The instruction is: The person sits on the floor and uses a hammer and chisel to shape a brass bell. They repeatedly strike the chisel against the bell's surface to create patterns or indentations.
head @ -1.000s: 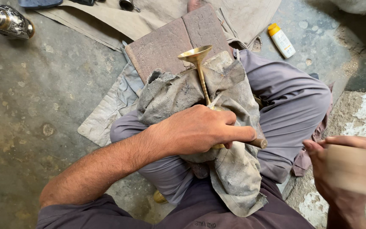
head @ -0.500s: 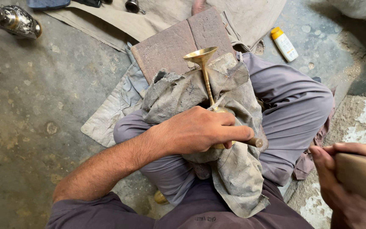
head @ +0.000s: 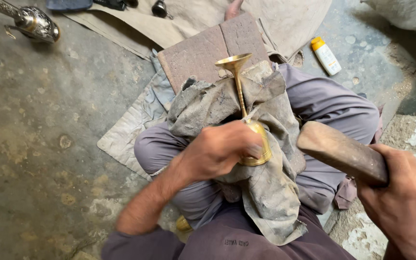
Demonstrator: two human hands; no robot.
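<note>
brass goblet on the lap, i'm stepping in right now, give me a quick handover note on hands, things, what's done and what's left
Left hand: gripping the brass goblet at its cup, pinning it on the grey cloth over the lap, flared foot pointing away.
Right hand: closed around a wooden mallet, head beside the goblet, not touching it.
Nearby: a brick ahead of the knees, a white bottle with a yellow cap on the floor.
Done: goblet seated and held.
Left: no mallet contact with the cup's rim at this moment.
</note>
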